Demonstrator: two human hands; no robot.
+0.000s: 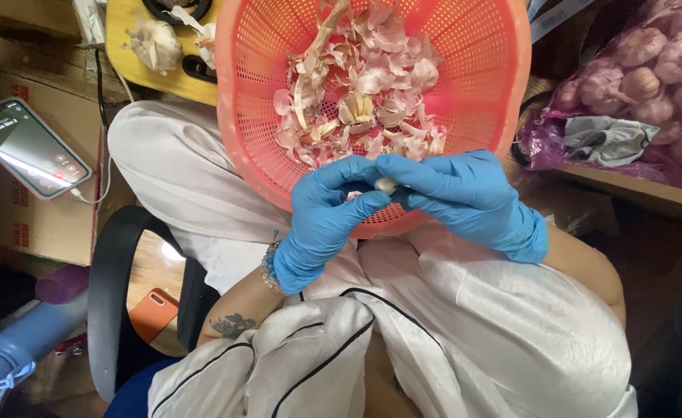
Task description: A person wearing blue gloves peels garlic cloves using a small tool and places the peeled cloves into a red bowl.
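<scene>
Both my hands wear blue gloves and meet over the near rim of a pink plastic basket [256, 116] resting on my lap. My left hand [322, 220] and my right hand [465, 193] pinch one small pale garlic clove [386, 185] between their fingertips. Inside the basket lies a heap of pinkish garlic skins [372, 85] with a partly peeled garlic bulb [355, 108] and a dry stem.
A mesh bag of whole garlic bulbs [658, 70] sits at upper right with a grey cloth [608, 139] beside it. A garlic bulb [154, 42] lies on a yellow board [128, 66] at upper left. A lit phone [27, 147] rests on a cardboard box; another phone [154, 310] lies below.
</scene>
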